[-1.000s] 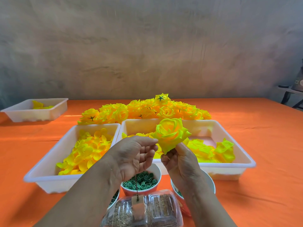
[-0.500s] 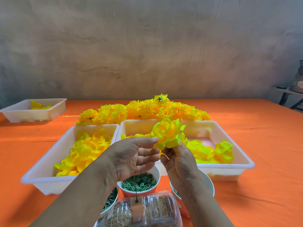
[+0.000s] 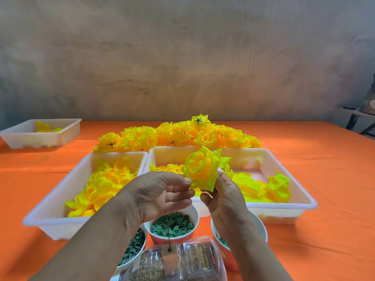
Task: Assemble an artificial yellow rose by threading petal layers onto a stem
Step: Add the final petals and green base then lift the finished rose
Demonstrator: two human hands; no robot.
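Since the rose (image 3: 203, 171) has tipped leftward this past second, I judge its layers seated. Right hand (image 3: 225, 199) pinches its base above the tray (image 3: 304, 201); left hand (image 3: 160, 197), fingers nearly straight, thumb touching a petal.

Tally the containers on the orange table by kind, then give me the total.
White rectangular trays: 3
Round cups: 3
Clear plastic box: 1
Total: 7
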